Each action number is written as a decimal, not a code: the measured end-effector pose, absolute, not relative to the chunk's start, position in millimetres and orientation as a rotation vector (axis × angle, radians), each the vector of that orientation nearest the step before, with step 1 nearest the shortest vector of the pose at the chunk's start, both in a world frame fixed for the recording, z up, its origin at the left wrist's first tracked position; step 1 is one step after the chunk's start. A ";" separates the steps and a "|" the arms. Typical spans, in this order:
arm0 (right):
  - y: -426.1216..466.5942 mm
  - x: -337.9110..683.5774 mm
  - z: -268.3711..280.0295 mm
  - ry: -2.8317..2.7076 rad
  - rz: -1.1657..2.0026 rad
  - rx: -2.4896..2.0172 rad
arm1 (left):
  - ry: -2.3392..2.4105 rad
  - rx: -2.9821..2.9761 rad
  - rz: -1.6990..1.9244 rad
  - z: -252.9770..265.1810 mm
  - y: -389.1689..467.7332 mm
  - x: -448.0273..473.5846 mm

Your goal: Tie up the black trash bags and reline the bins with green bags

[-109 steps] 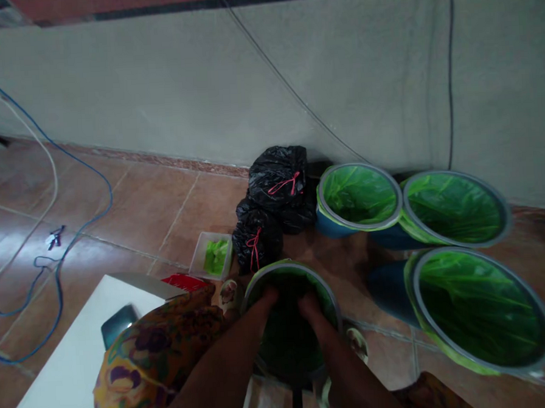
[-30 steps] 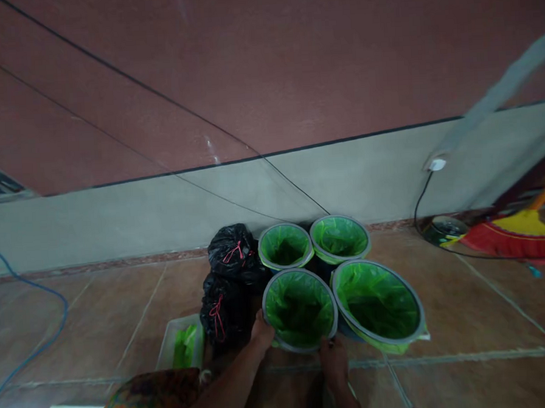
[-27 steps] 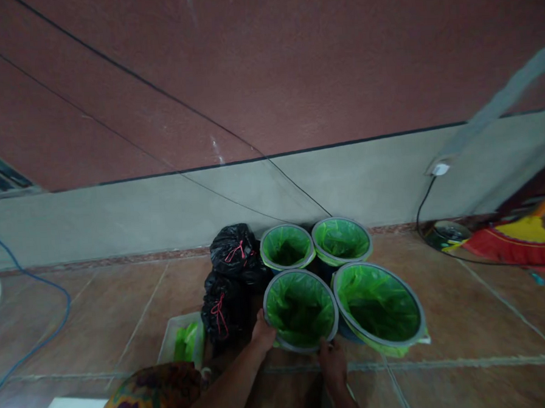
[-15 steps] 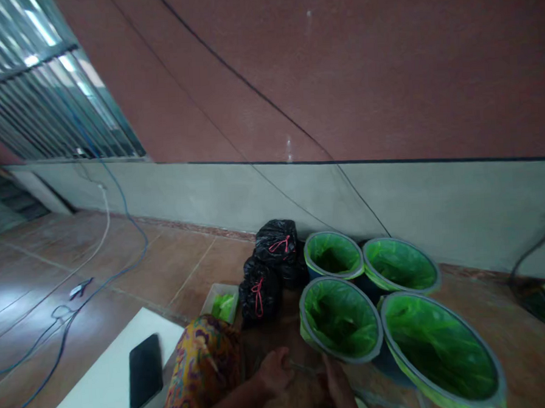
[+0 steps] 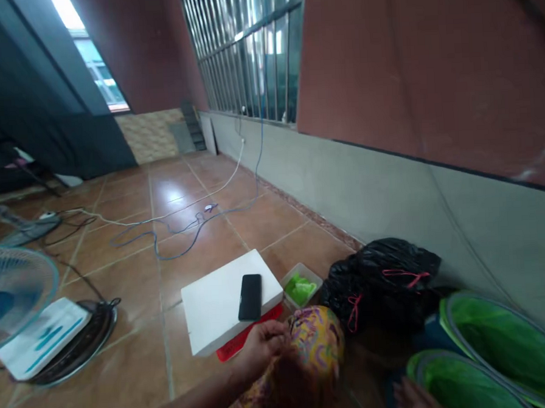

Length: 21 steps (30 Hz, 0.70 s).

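Note:
My left hand is over the patterned cloth on my knee, fingers curled together; whatever may be in them is hidden. Just beyond it lies a black phone on a white box. At the bottom right my right hand, smeared by motion, is beside the nearer bin with a green liner; I cannot tell whether it touches the bin. Behind stands another green-lined bin. Tied black garbage bags with red drawstrings sit against the wall.
Beside the bags is a small clear tub with something green inside. Under the white box a red object shows. Blue and white cables run over the tiled floor. At left are a fan and a round dark base.
My view has swung left, bringing in the fan and far room. My hands, close together before, are now apart: left over my knee, right by the bin.

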State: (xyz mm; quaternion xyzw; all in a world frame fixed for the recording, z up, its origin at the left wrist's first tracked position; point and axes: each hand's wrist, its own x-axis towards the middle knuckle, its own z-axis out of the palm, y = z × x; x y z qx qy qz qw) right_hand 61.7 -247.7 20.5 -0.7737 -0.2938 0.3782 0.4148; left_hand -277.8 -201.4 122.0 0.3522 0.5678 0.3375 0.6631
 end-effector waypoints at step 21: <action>-138.5 -217.8 66.8 -2.075 1.095 -2.069 | 1.248 -0.143 1.029 24.2 -180.2 -354.1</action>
